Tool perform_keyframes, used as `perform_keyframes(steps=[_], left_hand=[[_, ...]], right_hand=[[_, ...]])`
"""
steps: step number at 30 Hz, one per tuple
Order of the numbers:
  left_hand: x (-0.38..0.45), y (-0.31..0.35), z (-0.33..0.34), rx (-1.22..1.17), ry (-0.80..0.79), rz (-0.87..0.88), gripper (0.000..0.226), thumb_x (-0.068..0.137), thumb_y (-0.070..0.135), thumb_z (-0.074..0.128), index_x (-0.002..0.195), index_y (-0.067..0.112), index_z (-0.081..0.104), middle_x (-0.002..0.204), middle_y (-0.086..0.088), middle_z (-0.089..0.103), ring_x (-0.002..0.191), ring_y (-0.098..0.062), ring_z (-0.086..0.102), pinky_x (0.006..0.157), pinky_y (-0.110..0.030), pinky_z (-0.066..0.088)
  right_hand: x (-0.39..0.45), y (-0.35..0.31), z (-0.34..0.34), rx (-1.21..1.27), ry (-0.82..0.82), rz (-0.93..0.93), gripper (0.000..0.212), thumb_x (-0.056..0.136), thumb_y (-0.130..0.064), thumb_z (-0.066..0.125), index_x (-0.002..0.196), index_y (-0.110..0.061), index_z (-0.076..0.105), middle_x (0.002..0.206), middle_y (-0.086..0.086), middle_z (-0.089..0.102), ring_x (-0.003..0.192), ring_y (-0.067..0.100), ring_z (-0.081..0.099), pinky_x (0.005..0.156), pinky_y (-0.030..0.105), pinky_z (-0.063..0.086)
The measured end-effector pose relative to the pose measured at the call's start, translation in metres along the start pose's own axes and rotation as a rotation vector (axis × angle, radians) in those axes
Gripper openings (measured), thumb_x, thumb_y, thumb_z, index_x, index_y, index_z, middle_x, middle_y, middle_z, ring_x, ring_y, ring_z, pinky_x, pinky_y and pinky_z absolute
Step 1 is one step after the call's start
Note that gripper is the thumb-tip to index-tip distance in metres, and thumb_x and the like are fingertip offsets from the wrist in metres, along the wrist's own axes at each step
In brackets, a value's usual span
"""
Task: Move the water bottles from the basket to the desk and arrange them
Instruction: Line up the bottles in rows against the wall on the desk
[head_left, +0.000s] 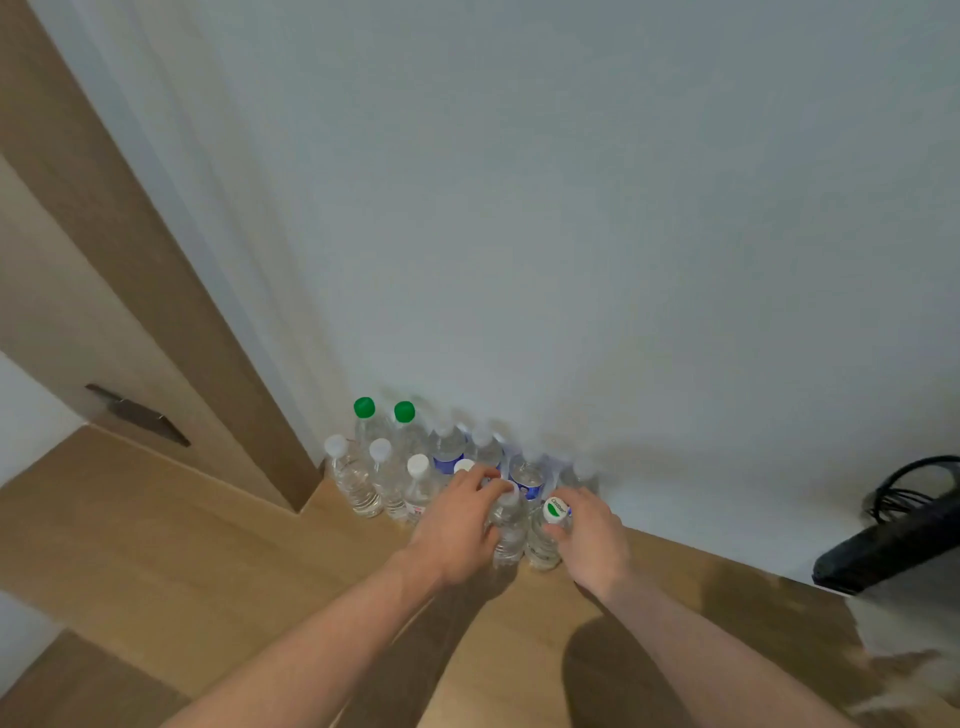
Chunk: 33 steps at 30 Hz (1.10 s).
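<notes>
Against a pale wall, on a wooden desk (156, 530), the left hand (457, 530) wraps a clear bottle (506, 530) while the right hand (592, 540) grips a green-and-white-capped bottle (545, 540), apparently nudging both upright into the clustered bottles (395, 467) behind. No basket shows.

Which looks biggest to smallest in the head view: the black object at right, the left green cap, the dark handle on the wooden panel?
1. black object
2. dark handle
3. left green cap
Apparent size only; the wide lens makes true size unsure.
</notes>
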<state>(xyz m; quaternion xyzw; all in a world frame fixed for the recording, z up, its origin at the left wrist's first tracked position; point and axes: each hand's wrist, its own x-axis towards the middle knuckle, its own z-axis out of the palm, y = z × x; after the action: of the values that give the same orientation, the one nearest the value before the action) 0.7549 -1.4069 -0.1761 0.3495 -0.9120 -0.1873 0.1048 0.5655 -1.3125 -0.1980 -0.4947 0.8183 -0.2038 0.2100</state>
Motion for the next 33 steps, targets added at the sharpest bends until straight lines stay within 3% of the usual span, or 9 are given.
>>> perform_keyframes(steps=[4, 7, 10, 13, 16, 20, 24, 28, 33], left_hand=[[-0.01, -0.03, -0.023, -0.11, 0.354, -0.123, 0.044, 0.083, 0.017, 0.071, 0.126, 0.022, 0.066, 0.133, 0.002, 0.055, 0.124, -0.016, 0.051, 0.107, -0.034, 0.044], [-0.02, -0.075, -0.046, -0.181, 0.572, -0.507, 0.048, 0.082, 0.019, 0.076, 0.127, 0.014, 0.061, 0.132, -0.009, 0.055, 0.123, -0.028, 0.049, 0.107, -0.043, 0.041], [-0.023, -0.116, -0.058, -0.384, 0.561, -0.954, 0.074, 0.082, 0.044, 0.071, 0.143, 0.009, 0.049, 0.146, -0.021, 0.044, 0.133, -0.041, 0.042, 0.114, -0.05, 0.035], [-0.021, -0.148, -0.064, -0.81, 0.463, -1.156, 0.095, 0.078, 0.07, 0.059, 0.156, 0.02, 0.037, 0.159, -0.015, 0.037, 0.137, -0.041, 0.045, 0.112, -0.052, 0.037], [-0.01, -0.165, -0.063, -1.18, 0.297, -1.146, 0.085, 0.087, 0.077, 0.05, 0.157, 0.03, 0.037, 0.159, 0.001, 0.045, 0.142, -0.035, 0.043, 0.107, -0.051, 0.043], [0.008, -0.16, -0.058, -1.203, 0.192, -1.061, 0.069, 0.098, 0.065, 0.054, 0.154, 0.026, 0.042, 0.149, -0.001, 0.051, 0.135, -0.036, 0.052, 0.11, -0.055, 0.046], [0.017, -0.158, -0.055, -1.189, 0.201, -1.024, 0.063, 0.1, 0.056, 0.058, 0.151, 0.021, 0.046, 0.146, -0.001, 0.052, 0.125, -0.031, 0.056, 0.082, -0.046, 0.057], [0.007, -0.155, -0.057, -1.186, 0.266, -1.055, 0.057, 0.107, 0.045, 0.051, 0.154, 0.015, 0.039, 0.149, -0.004, 0.048, 0.125, -0.032, 0.057, 0.092, -0.048, 0.055], [-0.014, -0.15, -0.067, -1.08, 0.248, -1.023, 0.069, 0.106, 0.052, 0.048, 0.161, 0.017, 0.028, 0.163, -0.002, 0.035, 0.137, -0.032, 0.049, 0.099, -0.05, 0.052]], right_hand=[[0.001, 0.001, -0.006, -0.015, -0.013, 0.031, 0.027, 0.094, -0.03, 0.076, 0.119, -0.033, 0.065, 0.107, -0.011, 0.06, 0.093, 0.015, 0.059, 0.075, 0.028, 0.041], [0.004, 0.001, -0.011, -0.026, -0.022, 0.048, 0.045, 0.094, -0.034, 0.074, 0.136, -0.032, 0.059, 0.129, -0.009, 0.061, 0.112, 0.018, 0.063, 0.085, 0.029, 0.044], [0.002, -0.001, -0.009, -0.013, -0.069, 0.069, 0.048, 0.094, -0.038, 0.073, 0.139, -0.032, 0.056, 0.13, -0.008, 0.061, 0.116, 0.02, 0.062, 0.085, 0.03, 0.044], [-0.002, -0.003, -0.001, 0.026, -0.096, 0.103, 0.046, 0.093, -0.044, 0.072, 0.135, -0.034, 0.056, 0.12, -0.011, 0.06, 0.112, 0.019, 0.064, 0.088, 0.034, 0.051], [-0.007, -0.004, 0.007, 0.056, -0.1, 0.153, 0.076, 0.089, -0.055, 0.075, 0.154, -0.033, 0.041, 0.147, -0.009, 0.056, 0.13, 0.022, 0.061, 0.104, 0.04, 0.053], [-0.014, 0.004, 0.011, 0.072, -0.081, 0.191, 0.091, 0.089, -0.064, 0.07, 0.162, -0.032, 0.027, 0.158, -0.007, 0.046, 0.14, 0.021, 0.052, 0.114, 0.044, 0.047], [-0.022, 0.007, 0.006, 0.051, -0.09, 0.168, 0.092, 0.089, -0.066, 0.067, 0.163, -0.03, 0.026, 0.158, -0.005, 0.046, 0.142, 0.021, 0.049, 0.116, 0.042, 0.043], [-0.028, 0.002, -0.003, 0.038, -0.08, 0.144, 0.092, 0.091, -0.058, 0.07, 0.165, -0.035, 0.02, 0.161, -0.006, 0.042, 0.144, 0.019, 0.049, 0.115, 0.041, 0.044], [-0.042, -0.003, -0.01, 0.103, -0.074, 0.089, 0.092, 0.095, -0.049, 0.069, 0.167, -0.036, 0.012, 0.16, -0.001, 0.042, 0.136, 0.019, 0.056, 0.108, 0.038, 0.05]])
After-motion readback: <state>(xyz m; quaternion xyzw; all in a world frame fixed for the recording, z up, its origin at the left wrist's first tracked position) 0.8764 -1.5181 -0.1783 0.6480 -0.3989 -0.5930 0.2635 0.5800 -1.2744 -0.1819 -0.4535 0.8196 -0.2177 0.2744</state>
